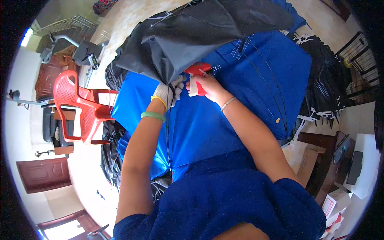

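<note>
A blue umbrella canopy [208,132] with thin black ribs lies spread before me, white dots printed on its far part. Black canopy fabric [180,44] covers its far left side and gathers to a point at my left hand. My left hand [170,93], in a white glove, is closed around that gathered black fabric beside a rib. In my bare right hand [209,86] is a red-and-white pistol-grip tool [196,76], its red head just right of the gloved fingers. Exactly what kind of tool it is cannot be made out.
A red plastic chair [84,108] stands at the left. Bundles of folded black umbrellas [322,80] with white ties lie at the right, and more black fabric [110,148] hangs at the left. A dark wooden table [326,172] and a cardboard box [336,202] are at the lower right.
</note>
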Action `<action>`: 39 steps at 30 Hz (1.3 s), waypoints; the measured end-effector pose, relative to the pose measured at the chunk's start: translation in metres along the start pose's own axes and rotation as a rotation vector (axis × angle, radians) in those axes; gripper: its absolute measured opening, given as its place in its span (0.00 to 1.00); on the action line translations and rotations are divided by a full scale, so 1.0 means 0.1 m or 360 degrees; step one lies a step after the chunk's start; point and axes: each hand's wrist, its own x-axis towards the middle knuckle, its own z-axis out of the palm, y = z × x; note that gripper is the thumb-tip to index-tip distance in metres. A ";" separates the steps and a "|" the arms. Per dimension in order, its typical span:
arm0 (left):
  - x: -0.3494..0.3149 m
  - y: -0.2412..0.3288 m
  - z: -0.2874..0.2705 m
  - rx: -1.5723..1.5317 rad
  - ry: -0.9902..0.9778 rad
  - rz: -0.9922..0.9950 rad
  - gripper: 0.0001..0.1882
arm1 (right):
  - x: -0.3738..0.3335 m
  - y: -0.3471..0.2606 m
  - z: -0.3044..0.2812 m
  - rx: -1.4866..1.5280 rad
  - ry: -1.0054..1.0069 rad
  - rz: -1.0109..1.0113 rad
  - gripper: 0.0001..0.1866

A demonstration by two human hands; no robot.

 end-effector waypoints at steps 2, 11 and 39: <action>-0.04 0.02 0.02 -0.0022 -0.0019 0.0014 0.11 | 0.00 0.04 0.02 0.0033 0.0041 0.0033 0.14; -0.01 0.56 -0.59 -0.0956 -0.0470 0.0378 0.12 | -0.13 -0.76 0.30 0.0096 -0.0264 0.0028 0.19; -0.87 -0.74 0.19 0.2080 0.1164 0.0994 0.11 | -1.29 0.25 0.50 -0.0796 0.0116 -0.0104 0.15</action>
